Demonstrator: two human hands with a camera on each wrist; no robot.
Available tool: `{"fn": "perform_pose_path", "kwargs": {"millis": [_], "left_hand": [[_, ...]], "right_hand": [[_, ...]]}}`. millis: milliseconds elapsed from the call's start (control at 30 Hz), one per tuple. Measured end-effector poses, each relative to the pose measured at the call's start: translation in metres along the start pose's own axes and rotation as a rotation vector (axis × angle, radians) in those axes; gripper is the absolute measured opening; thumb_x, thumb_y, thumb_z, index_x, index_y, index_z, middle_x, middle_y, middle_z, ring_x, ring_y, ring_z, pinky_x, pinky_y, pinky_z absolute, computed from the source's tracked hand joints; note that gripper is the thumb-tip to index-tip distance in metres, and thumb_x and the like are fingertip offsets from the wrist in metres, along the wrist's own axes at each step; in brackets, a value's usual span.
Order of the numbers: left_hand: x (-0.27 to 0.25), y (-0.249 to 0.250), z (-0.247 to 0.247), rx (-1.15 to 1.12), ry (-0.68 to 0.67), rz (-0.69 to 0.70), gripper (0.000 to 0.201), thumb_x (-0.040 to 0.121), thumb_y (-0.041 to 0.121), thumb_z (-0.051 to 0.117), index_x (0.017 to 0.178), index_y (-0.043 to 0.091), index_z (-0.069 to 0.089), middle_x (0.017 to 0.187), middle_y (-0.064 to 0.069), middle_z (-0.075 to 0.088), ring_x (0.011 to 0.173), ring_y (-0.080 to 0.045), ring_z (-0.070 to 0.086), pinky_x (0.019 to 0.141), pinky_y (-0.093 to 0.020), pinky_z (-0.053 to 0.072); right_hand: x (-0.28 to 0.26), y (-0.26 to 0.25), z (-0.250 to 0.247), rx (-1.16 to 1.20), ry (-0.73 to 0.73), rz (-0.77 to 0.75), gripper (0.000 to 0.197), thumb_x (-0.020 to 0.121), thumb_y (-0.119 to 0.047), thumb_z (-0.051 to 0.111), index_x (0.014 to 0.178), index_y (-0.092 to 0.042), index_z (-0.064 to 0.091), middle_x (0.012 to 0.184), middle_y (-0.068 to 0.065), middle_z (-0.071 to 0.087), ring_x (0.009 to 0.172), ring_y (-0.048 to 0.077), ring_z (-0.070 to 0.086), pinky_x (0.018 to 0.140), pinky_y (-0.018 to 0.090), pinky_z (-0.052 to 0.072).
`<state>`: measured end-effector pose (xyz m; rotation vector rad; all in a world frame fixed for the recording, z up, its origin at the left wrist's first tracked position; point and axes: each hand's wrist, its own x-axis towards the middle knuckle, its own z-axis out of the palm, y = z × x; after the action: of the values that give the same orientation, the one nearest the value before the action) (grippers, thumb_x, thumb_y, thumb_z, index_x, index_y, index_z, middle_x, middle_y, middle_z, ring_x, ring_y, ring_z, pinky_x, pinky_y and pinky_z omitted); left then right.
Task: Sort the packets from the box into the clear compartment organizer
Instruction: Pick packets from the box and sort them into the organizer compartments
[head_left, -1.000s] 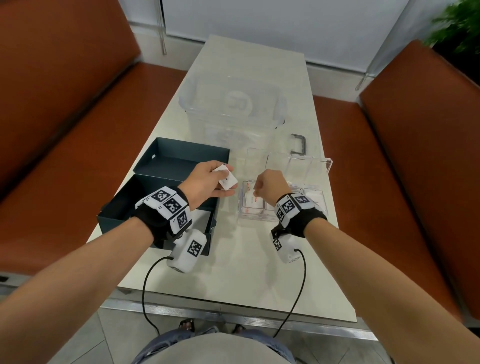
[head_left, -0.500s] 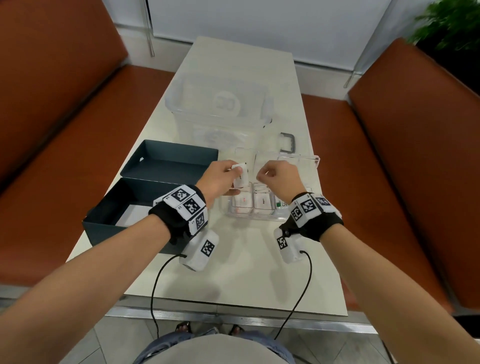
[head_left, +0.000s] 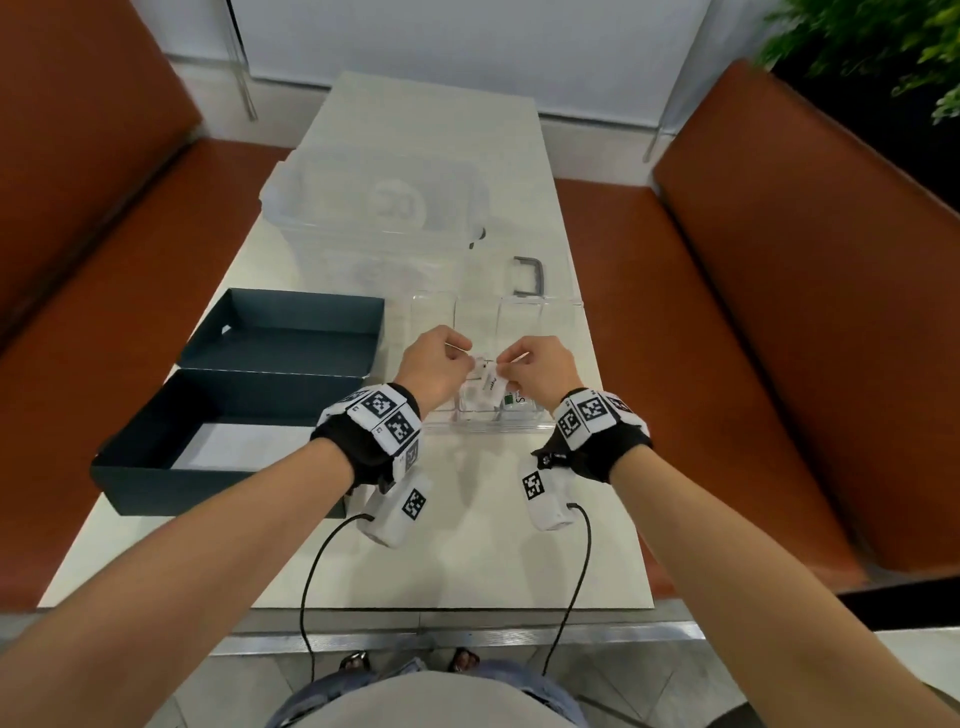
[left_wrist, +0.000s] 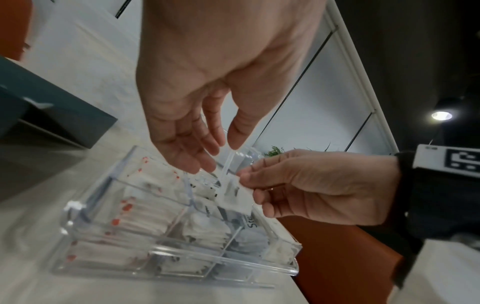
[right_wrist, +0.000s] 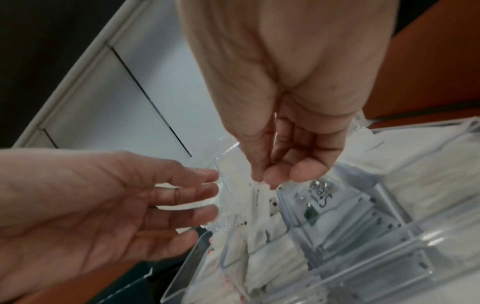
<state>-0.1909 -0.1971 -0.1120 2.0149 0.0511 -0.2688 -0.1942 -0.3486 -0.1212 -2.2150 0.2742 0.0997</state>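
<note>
**Packet pinched over organizer**

Near edge of surface (head_left: 467, 561) bare btwn forearms. Dark box (head_left: 218, 447) sits at left edge. R hand (left_wrist: 306, 191) pinches white packet (left_wrist: 237, 198) above clear organizer (left_wrist: 182, 265), mid compartment. L hand (left_wrist: 207, 82) just beside packet, fingers loose, gripping nothing. Beyond: clear bin (head_left: 374, 208).

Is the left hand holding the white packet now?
No, the right hand pinches the packet; the left hand hangs open above it.

We see a dark teal box (head_left: 244, 395), clear organizer (head_left: 467, 427), white packets (left_wrist: 145, 222) with red marks, rust-orange benches (head_left: 779, 322).
</note>
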Motion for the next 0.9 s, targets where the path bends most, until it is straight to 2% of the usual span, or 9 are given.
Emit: {"fn": "perform_pose_path", "kwargs": {"millis": [33, 100, 167, 233, 367, 633, 733, 833, 900], "left_hand": [[-0.001, -0.002, -0.003, 0.005, 0.006, -0.001, 0.018, 0.092, 0.012, 0.058, 0.110, 0.014, 0.060, 0.105, -0.006, 0.067, 0.097, -0.024, 0.066, 0.085, -0.038, 0.054], [-0.002, -0.005, -0.008, -0.006, 0.023, -0.013, 0.020, 0.093, 0.010, 0.056, 0.113, 0.011, 0.060, 0.101, -0.005, 0.066, 0.093, -0.023, 0.067, 0.084, -0.039, 0.055], [-0.002, -0.008, -0.013, -0.027, 0.034, -0.023, 0.022, 0.094, 0.009, 0.054, 0.115, 0.010, 0.059, 0.096, -0.002, 0.063, 0.087, -0.020, 0.067, 0.076, -0.036, 0.055], [-0.004, -0.010, -0.018, -0.044, 0.042, -0.018, 0.021, 0.095, 0.008, 0.052, 0.115, 0.010, 0.059, 0.091, 0.001, 0.061, 0.080, -0.016, 0.066, 0.069, -0.030, 0.054], [-0.007, -0.012, -0.024, -0.066, 0.045, -0.010, 0.020, 0.094, 0.010, 0.053, 0.113, 0.013, 0.059, 0.091, 0.004, 0.060, 0.078, -0.012, 0.066, 0.071, -0.032, 0.056], [-0.015, -0.009, -0.033, -0.114, 0.004, 0.020, 0.020, 0.096, 0.012, 0.053, 0.115, 0.014, 0.059, 0.095, 0.004, 0.060, 0.080, -0.015, 0.067, 0.075, -0.034, 0.056], [-0.018, -0.002, -0.051, -0.099, -0.045, 0.055, 0.020, 0.095, 0.013, 0.056, 0.115, 0.016, 0.059, 0.100, 0.001, 0.061, 0.081, -0.016, 0.068, 0.073, -0.033, 0.056], [-0.016, 0.001, -0.090, -0.011, -0.072, 0.135, 0.020, 0.094, 0.014, 0.059, 0.113, 0.020, 0.060, 0.101, 0.004, 0.065, 0.083, -0.013, 0.070, 0.071, -0.029, 0.057], [-0.013, -0.002, -0.128, 0.076, -0.049, 0.180, 0.016, 0.094, 0.017, 0.060, 0.109, 0.024, 0.062, 0.099, 0.008, 0.066, 0.081, -0.007, 0.069, 0.067, -0.024, 0.057]], "right_hand": [[0.002, -0.001, 0.004, -0.014, -0.006, -0.002, 0.003, 0.084, -0.006, 0.068, 0.087, -0.007, 0.069, 0.068, 0.003, 0.065, 0.052, 0.007, 0.060, 0.048, 0.010, 0.046], [0.004, -0.003, 0.011, -0.043, -0.025, -0.023, 0.005, 0.084, -0.004, 0.067, 0.087, -0.006, 0.070, 0.075, 0.006, 0.065, 0.060, 0.014, 0.062, 0.059, 0.017, 0.053], [0.007, -0.005, 0.018, -0.107, -0.041, -0.057, 0.008, 0.084, -0.002, 0.066, 0.089, -0.003, 0.072, 0.079, 0.008, 0.063, 0.069, 0.019, 0.061, 0.070, 0.026, 0.054], [0.009, -0.006, 0.024, -0.176, -0.044, -0.075, 0.009, 0.084, -0.001, 0.065, 0.090, -0.001, 0.072, 0.083, 0.011, 0.064, 0.075, 0.023, 0.062, 0.076, 0.030, 0.054], [0.012, -0.009, 0.033, -0.326, -0.022, -0.068, 0.009, 0.085, -0.002, 0.062, 0.091, -0.004, 0.069, 0.099, 0.015, 0.066, 0.092, 0.031, 0.065, 0.084, 0.039, 0.054], [0.007, -0.020, 0.035, -0.508, 0.001, -0.092, 0.022, 0.091, -0.009, 0.046, 0.102, -0.002, 0.064, 0.105, 0.017, 0.063, 0.095, 0.033, 0.061, 0.080, 0.040, 0.054], [0.004, -0.038, 0.027, -0.355, 0.044, -0.152, 0.018, 0.089, -0.009, 0.051, 0.097, -0.008, 0.067, 0.099, 0.012, 0.064, 0.086, 0.027, 0.063, 0.073, 0.030, 0.050], [-0.002, -0.065, 0.027, -0.136, 0.019, -0.237, 0.013, 0.086, -0.004, 0.056, 0.092, -0.009, 0.067, 0.078, 0.008, 0.065, 0.064, 0.016, 0.061, 0.056, 0.014, 0.044], [-0.010, -0.082, 0.038, -0.003, -0.059, -0.217, 0.012, 0.086, -0.002, 0.056, 0.092, -0.004, 0.066, 0.073, 0.010, 0.065, 0.055, 0.014, 0.062, 0.052, 0.014, 0.049]]}}
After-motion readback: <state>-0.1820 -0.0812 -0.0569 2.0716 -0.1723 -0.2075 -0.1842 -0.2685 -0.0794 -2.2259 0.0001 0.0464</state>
